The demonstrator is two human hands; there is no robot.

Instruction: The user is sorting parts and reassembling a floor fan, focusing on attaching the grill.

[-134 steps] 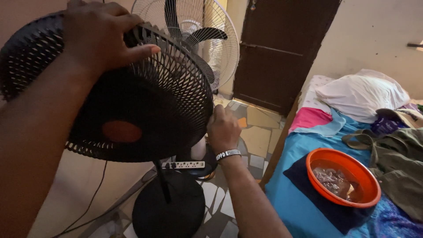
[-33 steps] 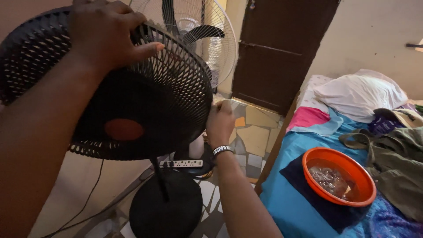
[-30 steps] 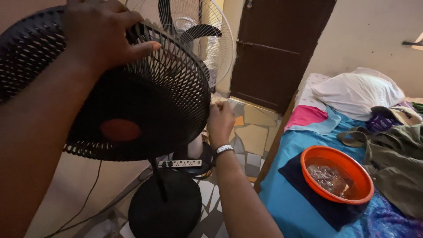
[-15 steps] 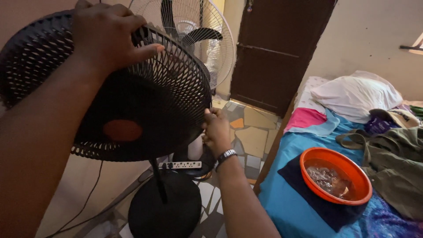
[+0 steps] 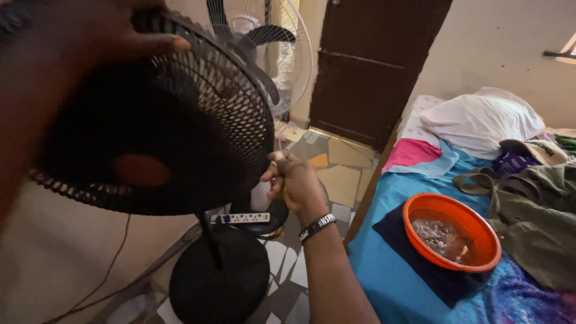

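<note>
The right hand (image 5: 297, 183) now sits lower at the fan grille's (image 5: 228, 102) right edge, fingers curled tighter than before.

- Your left hand (image 5: 114, 30) is blurred and cut off by the top edge.
- The fan grille (image 5: 180, 120) hides your right hand's (image 5: 297, 183) fingertips; you can't tell what they pinch.
- The bowl's (image 5: 450, 231) contents are too murky to name.

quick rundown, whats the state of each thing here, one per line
black fan: upright on its stand, grille on
left hand: gripping the grille top
right hand: closed at the grille's edge
white fan: blades still
door: shut
orange bowl: on the bed, partly filled
</note>
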